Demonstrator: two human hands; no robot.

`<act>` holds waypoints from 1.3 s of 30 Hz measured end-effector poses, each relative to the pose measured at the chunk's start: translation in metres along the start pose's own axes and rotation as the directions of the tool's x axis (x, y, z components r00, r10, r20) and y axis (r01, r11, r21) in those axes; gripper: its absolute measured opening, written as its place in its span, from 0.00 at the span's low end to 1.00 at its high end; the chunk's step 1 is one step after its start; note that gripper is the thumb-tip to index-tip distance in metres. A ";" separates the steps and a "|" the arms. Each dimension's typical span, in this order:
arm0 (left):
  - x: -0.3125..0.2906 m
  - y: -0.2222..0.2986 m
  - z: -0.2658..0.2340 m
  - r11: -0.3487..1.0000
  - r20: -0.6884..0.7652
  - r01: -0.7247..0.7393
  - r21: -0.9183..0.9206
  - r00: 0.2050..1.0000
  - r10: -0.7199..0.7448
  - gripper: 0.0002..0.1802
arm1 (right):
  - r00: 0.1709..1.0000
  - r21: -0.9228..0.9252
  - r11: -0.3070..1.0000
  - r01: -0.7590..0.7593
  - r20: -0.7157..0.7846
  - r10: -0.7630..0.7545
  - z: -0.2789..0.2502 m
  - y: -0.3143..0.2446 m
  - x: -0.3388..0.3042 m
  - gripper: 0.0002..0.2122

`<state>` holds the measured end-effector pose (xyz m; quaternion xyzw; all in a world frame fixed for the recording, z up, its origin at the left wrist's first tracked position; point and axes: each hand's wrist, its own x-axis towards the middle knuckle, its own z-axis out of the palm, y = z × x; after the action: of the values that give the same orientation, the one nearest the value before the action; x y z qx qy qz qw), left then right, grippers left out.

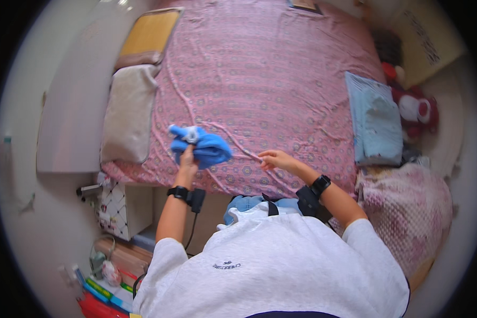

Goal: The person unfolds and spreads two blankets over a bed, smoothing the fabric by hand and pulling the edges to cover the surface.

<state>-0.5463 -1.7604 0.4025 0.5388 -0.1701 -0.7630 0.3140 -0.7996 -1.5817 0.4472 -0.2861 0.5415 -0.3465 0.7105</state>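
My left hand [187, 159] is closed around a bundled blue soft cloth item [212, 149] with a white patch on top. It is held above the near left part of the pink patterned bed sheet [259, 79]; the bundle's exact kind does not show. To the right, my right hand [280, 160] hovers over the sheet with its fingers loosely bent and apart, and nothing visible in them. A raised fold of the sheet runs up close to its fingertips; whether they touch it I cannot tell.
Along the bed's left side lie a beige pillow [130, 114] and a yellow-brown pillow [148, 37]. Folded light blue bedding [376, 124] rests at the right edge, beside a red plush toy [416, 111]. A pink-white blanket [408, 212] and a small drawer cabinet [123, 209] flank me.
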 end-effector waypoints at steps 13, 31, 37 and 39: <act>0.011 -0.058 0.102 0.858 0.237 0.164 0.487 0.920 -0.311 0.18 | 0.792 0.550 0.829 0.100 -0.549 0.269 -0.111 0.079 -0.120 0.11; -0.054 -0.196 0.247 0.664 0.139 0.229 0.711 0.881 -0.453 0.22 | 0.299 0.491 0.443 0.750 -0.850 0.434 -0.394 0.239 -0.207 0.19; -0.073 -0.195 0.258 0.689 0.104 0.232 0.687 0.906 -0.409 0.22 | 0.422 0.522 0.174 0.835 -0.810 0.407 -0.447 0.222 -0.212 0.07; -0.072 -0.203 0.271 0.669 0.124 0.231 0.706 0.891 -0.437 0.21 | 0.243 0.363 0.362 0.859 -0.910 0.336 -0.481 0.228 -0.220 0.06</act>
<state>-0.8421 -1.5826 0.4306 0.5224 -0.3748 -0.7620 -0.0772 -1.2617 -1.2840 0.2749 0.2796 0.4858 -0.8079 0.1823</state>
